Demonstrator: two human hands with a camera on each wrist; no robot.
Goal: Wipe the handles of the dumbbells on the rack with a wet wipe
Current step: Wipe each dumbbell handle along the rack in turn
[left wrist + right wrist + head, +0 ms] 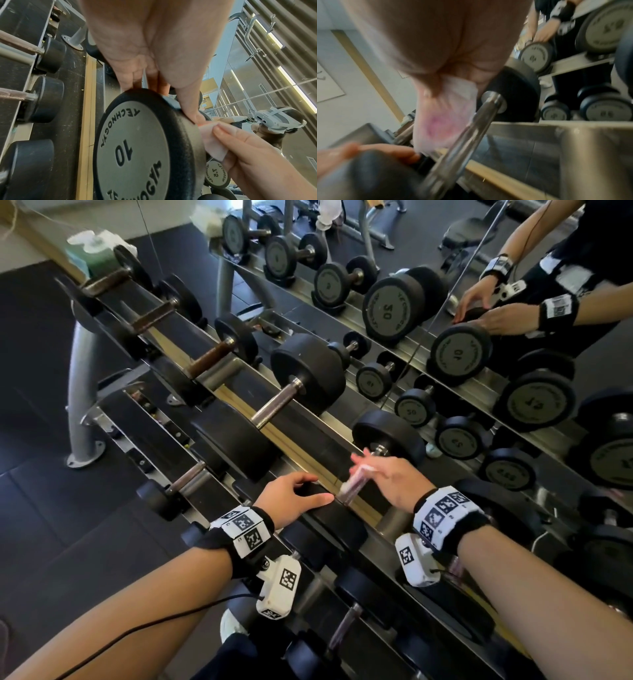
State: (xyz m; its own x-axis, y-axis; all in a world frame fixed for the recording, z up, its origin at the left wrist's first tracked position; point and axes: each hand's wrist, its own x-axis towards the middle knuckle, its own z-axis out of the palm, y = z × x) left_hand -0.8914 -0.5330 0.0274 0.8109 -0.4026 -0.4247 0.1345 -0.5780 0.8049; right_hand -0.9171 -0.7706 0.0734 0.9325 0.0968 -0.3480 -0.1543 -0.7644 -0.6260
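We see soft, even indoor light, with glare strips beside the mirror (257, 94). The right hand (394, 477) blurs; the right wrist view smears throughout, and straight lines bow near the edges.

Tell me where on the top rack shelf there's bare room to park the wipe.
Bare patch: the black shelf strip between the big dumbbell's handle and the handle under the wet wipe. Crowded: near side, where the left hand rests on the 10 dumbbell head.
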